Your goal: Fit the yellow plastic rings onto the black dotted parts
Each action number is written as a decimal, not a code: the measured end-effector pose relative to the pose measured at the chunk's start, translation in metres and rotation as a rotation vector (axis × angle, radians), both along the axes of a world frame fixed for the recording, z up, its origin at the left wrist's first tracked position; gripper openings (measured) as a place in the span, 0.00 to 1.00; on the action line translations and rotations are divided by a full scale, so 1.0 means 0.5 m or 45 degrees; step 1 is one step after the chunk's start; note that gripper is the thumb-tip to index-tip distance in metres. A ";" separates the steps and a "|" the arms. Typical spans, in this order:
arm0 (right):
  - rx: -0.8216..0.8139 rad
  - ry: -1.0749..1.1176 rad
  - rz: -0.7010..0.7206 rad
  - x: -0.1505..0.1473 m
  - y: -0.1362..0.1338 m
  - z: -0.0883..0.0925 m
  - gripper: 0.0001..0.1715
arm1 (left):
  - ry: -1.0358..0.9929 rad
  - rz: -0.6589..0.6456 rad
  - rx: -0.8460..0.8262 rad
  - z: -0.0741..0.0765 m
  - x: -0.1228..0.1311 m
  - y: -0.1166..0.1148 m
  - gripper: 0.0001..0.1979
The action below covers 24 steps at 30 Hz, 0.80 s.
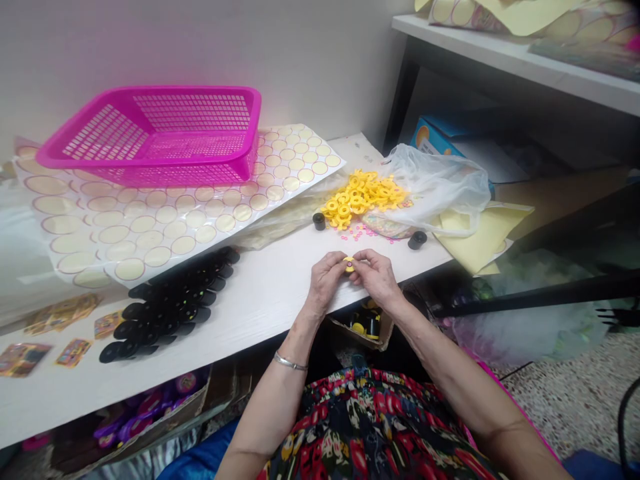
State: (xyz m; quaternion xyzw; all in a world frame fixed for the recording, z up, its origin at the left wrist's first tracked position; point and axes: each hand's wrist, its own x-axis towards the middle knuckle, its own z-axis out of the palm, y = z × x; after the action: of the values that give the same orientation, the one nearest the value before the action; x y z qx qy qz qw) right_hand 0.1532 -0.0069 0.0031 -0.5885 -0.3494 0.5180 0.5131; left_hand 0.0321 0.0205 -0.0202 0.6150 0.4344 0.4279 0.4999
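Observation:
Near the table's front edge, my left hand [326, 279] and my right hand [379, 278] meet, both closed in a pinch. Between their fingertips is a small round yellow plastic piece [349, 263] with a pinkish centre; the fingers cover its sides. Just beyond the hands are tiny pink rings [361, 232] scattered on the table, with a heap of yellow ring-shaped pieces [363, 193] behind them. One short black cylinder [319, 221] stands left of the heap, and another black cylinder [417, 240] lies to the right. Beside the heap is a clear plastic bag [440, 183].
Rows of black cylinders [170, 303] stand on the white table [260, 293] at left. Behind them, a pink basket [200, 170] rests on sticker sheets [165, 233]. A box [384, 333] with black and yellow parts sits below my hands. A shelf [525, 57] overhangs the right.

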 end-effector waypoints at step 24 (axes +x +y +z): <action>-0.096 0.110 -0.011 -0.024 0.013 -0.028 0.19 | -0.274 0.156 -0.509 -0.002 0.023 -0.005 0.18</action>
State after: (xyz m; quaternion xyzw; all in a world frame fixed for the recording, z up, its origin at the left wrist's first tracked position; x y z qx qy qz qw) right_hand 0.1414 -0.0006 -0.0111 -0.5859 -0.3047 0.5535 0.5074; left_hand 0.0436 0.0179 -0.0210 0.4271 0.4911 0.4261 0.6284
